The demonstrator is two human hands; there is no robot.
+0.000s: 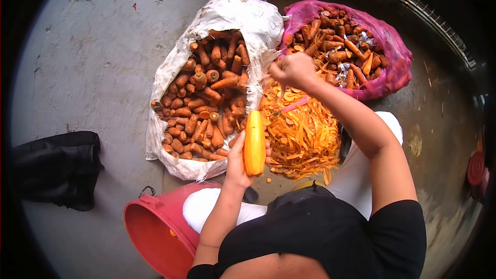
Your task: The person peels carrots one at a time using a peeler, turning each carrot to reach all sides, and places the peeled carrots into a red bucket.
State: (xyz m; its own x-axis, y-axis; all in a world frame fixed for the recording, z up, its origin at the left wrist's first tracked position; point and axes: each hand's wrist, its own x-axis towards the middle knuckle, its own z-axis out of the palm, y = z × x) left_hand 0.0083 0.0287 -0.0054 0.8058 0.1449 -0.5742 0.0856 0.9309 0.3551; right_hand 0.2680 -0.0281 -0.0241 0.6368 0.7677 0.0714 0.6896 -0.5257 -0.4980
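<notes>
My left hand (pixel 238 164) is wrapped round a peeled carrot (pixel 254 143), bright yellow-orange and held upright. My right hand (pixel 293 70) is closed above the upper edge of a heap of carrot peelings (pixel 305 142), between two sacks. Whatever its fingers hold, if anything, is hard to make out. Below it, apart from the hand, a knife with a pink handle (pixel 295 105) lies on the peelings. Left of the heap, a white sack (pixel 168 75) gapes open, full of unpeeled carrots (pixel 199 106).
A pink mesh sack (pixel 395 46) with more carrots and trimmings stands at the upper right. Beside my left leg a red bucket (pixel 150 204) is tilted, its mouth facing left. Black cloth (pixel 59 168) lies on the grey floor (pixel 93 82). A metal grating (pixel 434 18) borders the right.
</notes>
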